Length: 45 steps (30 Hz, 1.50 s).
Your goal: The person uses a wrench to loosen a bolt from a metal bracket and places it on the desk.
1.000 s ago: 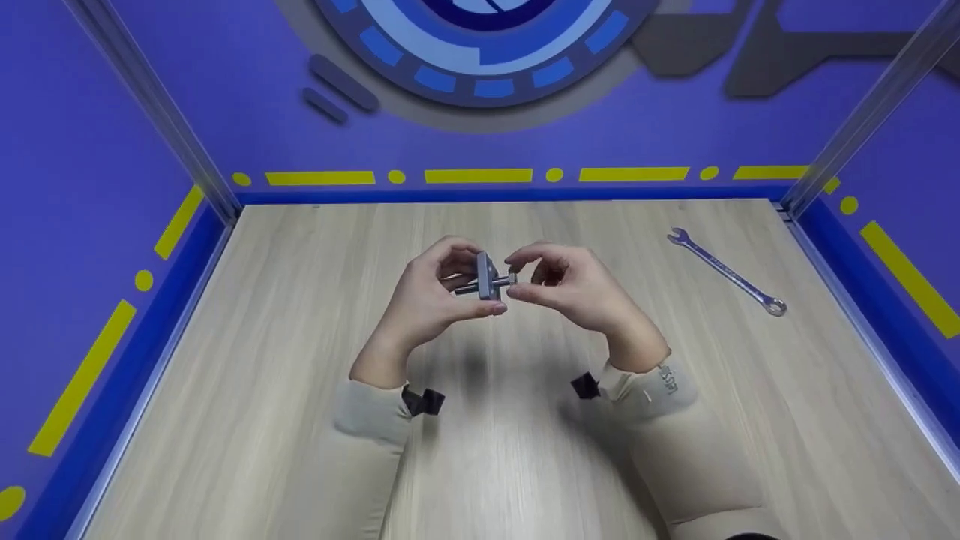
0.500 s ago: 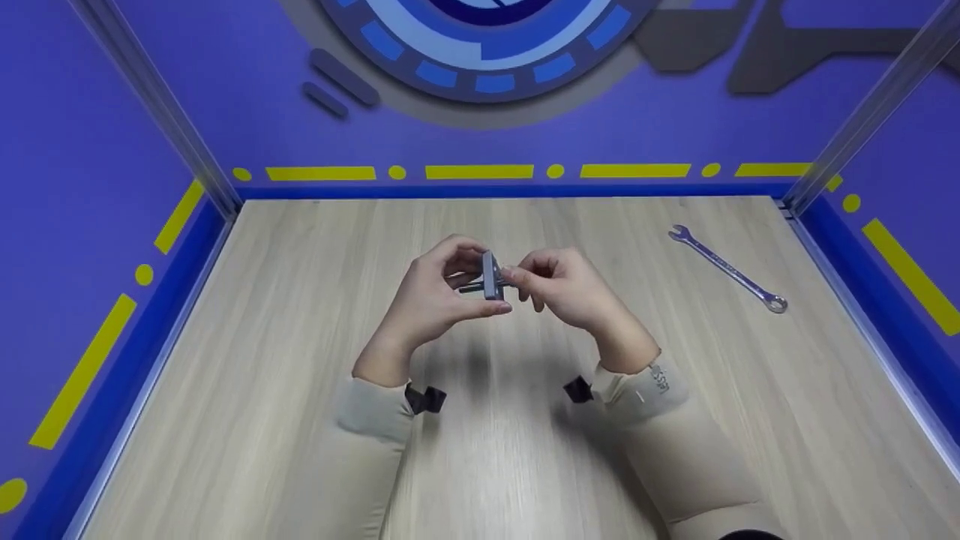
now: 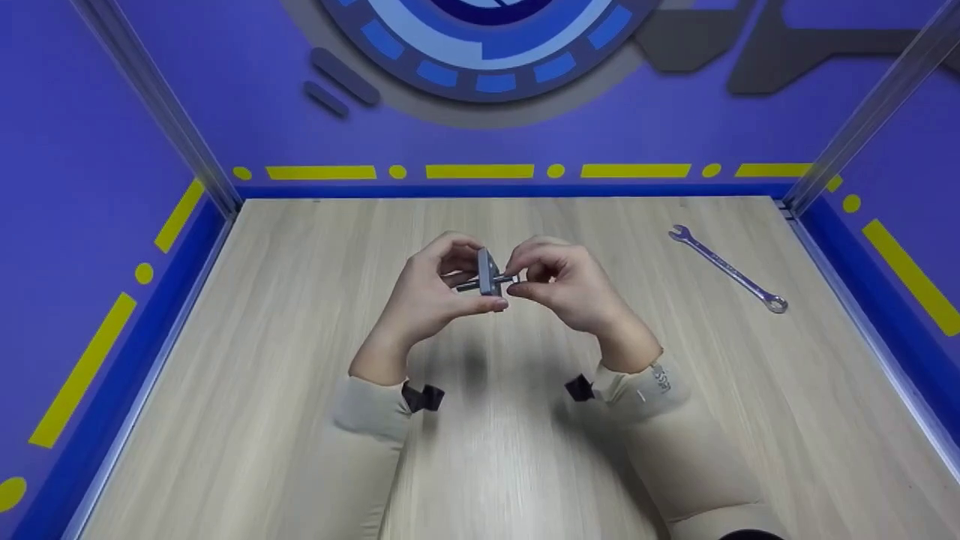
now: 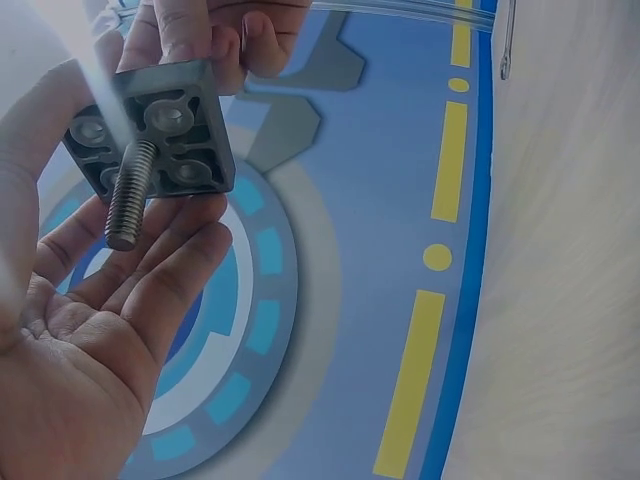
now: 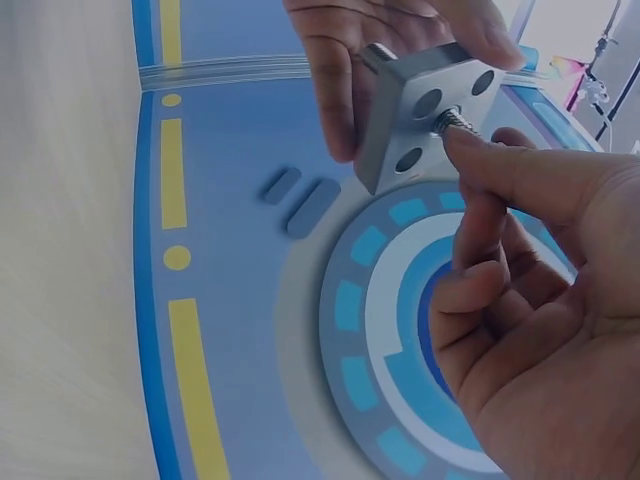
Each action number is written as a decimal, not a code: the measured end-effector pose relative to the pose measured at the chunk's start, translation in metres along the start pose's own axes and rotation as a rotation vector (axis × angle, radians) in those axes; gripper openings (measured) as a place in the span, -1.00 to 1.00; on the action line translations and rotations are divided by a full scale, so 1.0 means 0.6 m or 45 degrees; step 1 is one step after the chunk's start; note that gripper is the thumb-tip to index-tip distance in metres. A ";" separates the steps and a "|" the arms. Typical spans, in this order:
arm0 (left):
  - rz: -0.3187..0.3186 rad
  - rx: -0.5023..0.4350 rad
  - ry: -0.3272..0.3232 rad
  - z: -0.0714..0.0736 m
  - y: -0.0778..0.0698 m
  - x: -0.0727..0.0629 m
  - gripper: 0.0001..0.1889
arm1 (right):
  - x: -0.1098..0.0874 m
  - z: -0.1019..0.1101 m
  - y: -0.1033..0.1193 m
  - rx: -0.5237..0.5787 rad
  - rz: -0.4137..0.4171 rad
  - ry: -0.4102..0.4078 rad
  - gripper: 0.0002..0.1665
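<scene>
My left hand (image 3: 424, 296) grips a grey square metal block (image 3: 485, 271) by its edges, fingers above and thumb below in the head view. A threaded bolt (image 4: 128, 205) passes through the middle of the block and sticks out on both sides. The left wrist view shows the block's (image 4: 205, 150) ribbed, recessed back. Its smooth front, with round holes near the corners, faces the right wrist camera. My right hand (image 3: 570, 289) has its thumb and index finger at the bolt's right end, which those fingers partly hide. Both hands are raised over the table.
A combination wrench (image 3: 727, 268) lies slantwise on the wooden table (image 3: 300, 315), right of the hands. Blue and purple panels (image 3: 480, 142) with metal corner posts (image 3: 161, 112) enclose the back and sides.
The right thumb and index finger rolled over the bolt's end and back, the thumb now lower again. The left hand and block shifted slightly right, then back left. The wrench stayed put.
</scene>
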<state>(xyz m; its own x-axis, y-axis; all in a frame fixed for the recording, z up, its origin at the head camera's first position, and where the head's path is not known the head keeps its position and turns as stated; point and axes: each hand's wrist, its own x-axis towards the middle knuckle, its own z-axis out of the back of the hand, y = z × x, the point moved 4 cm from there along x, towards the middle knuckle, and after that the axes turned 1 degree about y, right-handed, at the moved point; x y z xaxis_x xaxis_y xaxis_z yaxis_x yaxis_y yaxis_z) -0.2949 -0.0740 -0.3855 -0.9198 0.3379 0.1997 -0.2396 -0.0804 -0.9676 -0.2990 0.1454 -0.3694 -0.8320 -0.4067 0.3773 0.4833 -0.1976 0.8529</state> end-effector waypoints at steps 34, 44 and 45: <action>-0.014 0.072 -0.008 0.002 -0.005 -0.002 -0.23 | 0.000 0.010 -0.007 -0.018 -0.275 0.082 -0.72; -0.003 0.057 -0.012 -0.001 -0.005 -0.003 -0.23 | -0.001 0.015 -0.012 0.009 -0.330 0.062 -0.60; -0.006 0.058 -0.013 -0.001 -0.006 -0.003 -0.22 | -0.001 0.015 -0.014 0.010 -0.347 0.057 -0.63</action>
<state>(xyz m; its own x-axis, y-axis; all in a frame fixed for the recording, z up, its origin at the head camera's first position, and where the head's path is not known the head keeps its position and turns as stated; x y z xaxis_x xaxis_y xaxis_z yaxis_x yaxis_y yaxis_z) -0.2923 -0.0736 -0.3826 -0.9215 0.3291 0.2061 -0.2578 -0.1213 -0.9586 -0.3048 0.1556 -0.3736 -0.9180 -0.3787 0.1176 0.2414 -0.2985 0.9234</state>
